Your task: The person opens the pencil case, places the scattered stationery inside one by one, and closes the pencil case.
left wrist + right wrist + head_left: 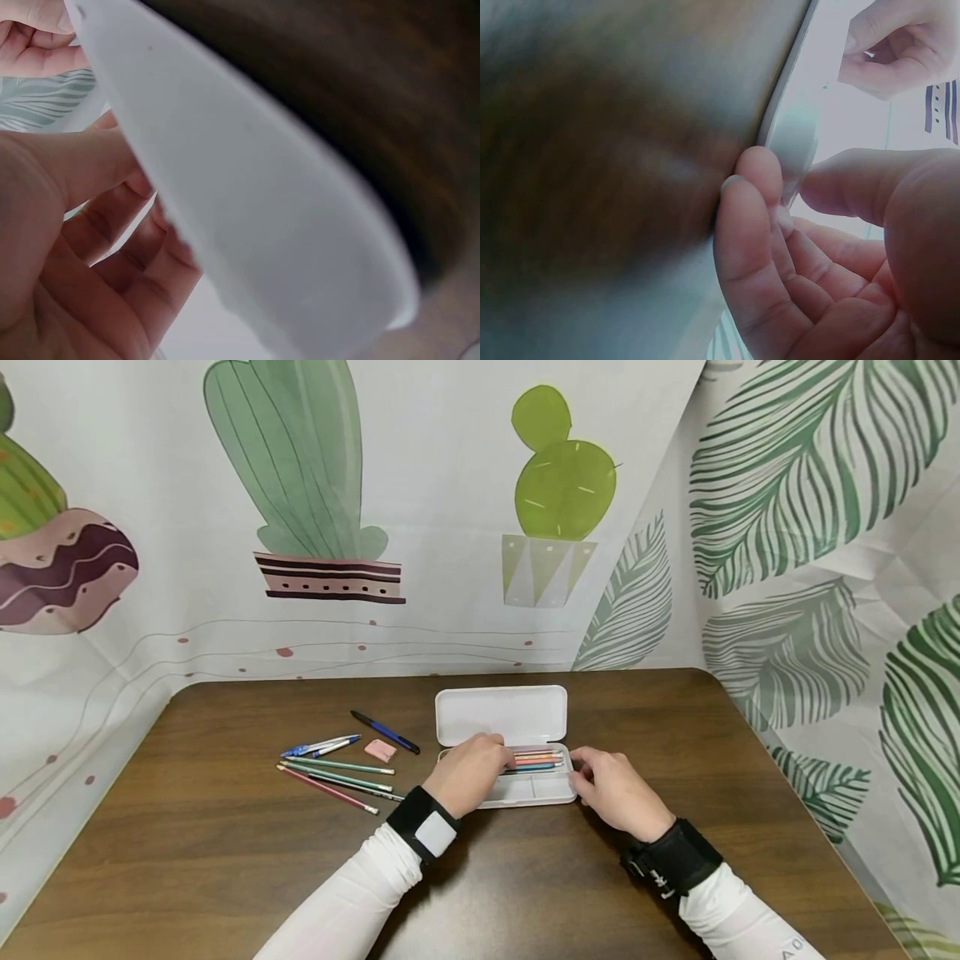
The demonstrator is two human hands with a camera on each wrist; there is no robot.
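A white pencil case (551, 788) lies with its lid (501, 716) raised at the back. Several coloured pencils (537, 760) are in its rear compartment. My left hand (467, 771) reaches over the case's left part, fingertips down at the pencils' left ends. In the left wrist view the case wall (217, 172) hides those fingertips, and I cannot tell whether they pinch a pencil. At the right end, my right hand (618, 789) holds the case's edge. The right wrist view shows its thumb (840, 184) at one side of the rim and curled fingers (751, 247) at the other.
Left of the case lie several green pencils (341, 766), a red pencil (330, 789), a pink eraser (381, 750), blue-and-white pens (321, 746) and a blue-black pen (386, 732). A printed cloth (450, 510) hangs behind the brown wooden table (225, 860).
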